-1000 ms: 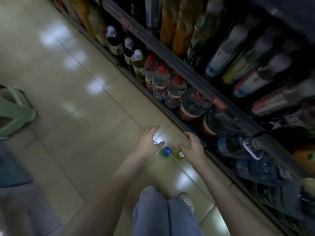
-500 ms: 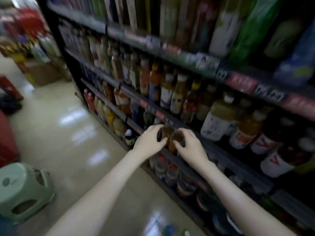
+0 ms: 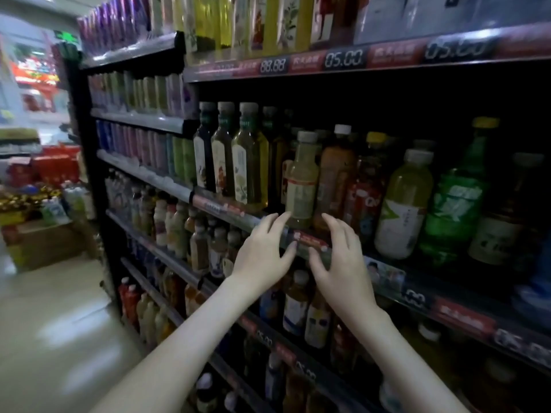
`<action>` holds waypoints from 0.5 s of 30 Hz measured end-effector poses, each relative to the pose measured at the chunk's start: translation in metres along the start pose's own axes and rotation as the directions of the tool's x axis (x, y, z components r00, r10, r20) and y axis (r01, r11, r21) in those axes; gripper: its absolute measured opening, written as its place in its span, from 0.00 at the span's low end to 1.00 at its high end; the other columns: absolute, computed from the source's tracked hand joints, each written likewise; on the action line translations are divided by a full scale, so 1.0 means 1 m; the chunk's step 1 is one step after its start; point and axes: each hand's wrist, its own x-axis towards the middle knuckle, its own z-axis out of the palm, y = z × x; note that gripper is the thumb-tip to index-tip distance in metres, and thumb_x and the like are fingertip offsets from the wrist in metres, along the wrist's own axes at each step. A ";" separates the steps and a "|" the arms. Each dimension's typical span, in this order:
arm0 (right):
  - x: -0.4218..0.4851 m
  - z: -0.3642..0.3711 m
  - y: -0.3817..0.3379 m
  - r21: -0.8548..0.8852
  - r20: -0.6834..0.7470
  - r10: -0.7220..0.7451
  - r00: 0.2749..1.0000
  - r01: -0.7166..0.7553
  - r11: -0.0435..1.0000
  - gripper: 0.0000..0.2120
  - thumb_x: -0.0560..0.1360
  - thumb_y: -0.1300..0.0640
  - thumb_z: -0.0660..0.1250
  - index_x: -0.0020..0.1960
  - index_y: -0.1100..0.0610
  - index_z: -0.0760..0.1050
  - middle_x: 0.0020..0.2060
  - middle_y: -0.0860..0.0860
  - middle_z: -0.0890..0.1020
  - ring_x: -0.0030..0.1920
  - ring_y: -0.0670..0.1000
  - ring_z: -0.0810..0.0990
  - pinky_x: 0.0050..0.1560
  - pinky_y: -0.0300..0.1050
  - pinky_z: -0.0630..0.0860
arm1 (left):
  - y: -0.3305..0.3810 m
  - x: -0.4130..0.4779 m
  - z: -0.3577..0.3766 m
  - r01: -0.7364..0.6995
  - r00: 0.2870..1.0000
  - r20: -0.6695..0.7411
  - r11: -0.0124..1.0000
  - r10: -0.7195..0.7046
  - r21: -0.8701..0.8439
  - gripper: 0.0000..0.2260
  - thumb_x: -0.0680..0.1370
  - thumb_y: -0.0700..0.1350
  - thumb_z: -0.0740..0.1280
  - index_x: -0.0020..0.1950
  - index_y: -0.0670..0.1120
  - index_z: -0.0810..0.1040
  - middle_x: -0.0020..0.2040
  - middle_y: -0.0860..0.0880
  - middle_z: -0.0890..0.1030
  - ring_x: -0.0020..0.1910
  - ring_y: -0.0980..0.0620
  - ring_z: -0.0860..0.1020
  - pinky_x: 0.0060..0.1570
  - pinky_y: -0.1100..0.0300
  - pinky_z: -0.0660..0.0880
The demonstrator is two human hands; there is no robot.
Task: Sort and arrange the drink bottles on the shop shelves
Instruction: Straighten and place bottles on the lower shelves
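A pale yellow drink bottle (image 3: 302, 180) with a white cap stands at the front edge of a middle shelf (image 3: 387, 274). My left hand (image 3: 265, 251) and my right hand (image 3: 338, 254) hover just below it, one on each side, fingers spread and relaxed, holding nothing. My left fingertips reach close to the bottle's base. An orange drink bottle (image 3: 335, 174) stands right behind it, and tall olive-green bottles (image 3: 247, 156) line up to its left. To the right stand a light yellow bottle (image 3: 402, 204) and a green soda bottle (image 3: 456, 198).
The dark shelving unit runs from upper left to lower right, with rows of bottles above (image 3: 268, 22) and below (image 3: 295, 305). Red price strips (image 3: 343, 59) edge each shelf. The tiled aisle floor (image 3: 59, 323) lies to the left, with cardboard boxes of goods (image 3: 35, 222) at its far end.
My view has risen from the floor to the middle shelves. Half a second ago both hands held small bottles together; now both hands are empty and spread below the pale yellow bottle.
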 end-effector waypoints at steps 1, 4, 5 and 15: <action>0.012 0.010 -0.003 -0.018 -0.038 0.001 0.999 -0.002 1.000 0.28 0.78 0.56 0.65 0.76 0.53 0.59 0.70 0.49 0.66 0.71 0.45 0.61 0.70 0.39 0.60 | -0.013 0.014 -0.002 -0.018 1.000 -0.011 1.000 0.018 -0.011 0.26 0.80 0.53 0.61 0.77 0.54 0.58 0.75 0.50 0.62 0.73 0.50 0.62 0.64 0.55 0.72; 0.046 0.037 -0.014 -0.073 -0.134 0.069 0.989 -0.079 0.994 0.31 0.78 0.57 0.66 0.77 0.53 0.57 0.72 0.51 0.64 0.72 0.47 0.59 0.70 0.39 0.56 | -0.045 0.054 -0.008 -0.073 0.997 -0.007 0.994 0.072 -0.084 0.29 0.80 0.52 0.62 0.78 0.58 0.52 0.76 0.47 0.60 0.74 0.48 0.60 0.65 0.49 0.71; 0.056 0.045 -0.017 -0.096 -0.152 0.095 0.984 -0.111 0.989 0.32 0.78 0.57 0.66 0.77 0.53 0.56 0.72 0.52 0.63 0.73 0.48 0.58 0.71 0.40 0.56 | -0.051 0.067 -0.009 -0.104 0.994 -0.003 0.987 0.105 -0.120 0.30 0.80 0.52 0.62 0.78 0.60 0.50 0.76 0.46 0.60 0.74 0.48 0.60 0.66 0.49 0.71; 0.104 0.054 -0.033 -0.146 -0.165 0.212 0.963 -0.237 0.961 0.34 0.79 0.56 0.64 0.78 0.46 0.50 0.73 0.46 0.60 0.67 0.33 0.52 0.65 0.24 0.47 | -0.046 0.144 0.014 -0.139 0.938 0.236 0.899 0.254 -0.416 0.44 0.78 0.54 0.64 0.70 0.66 0.26 0.73 0.38 0.65 0.56 0.43 0.79 0.55 0.49 0.77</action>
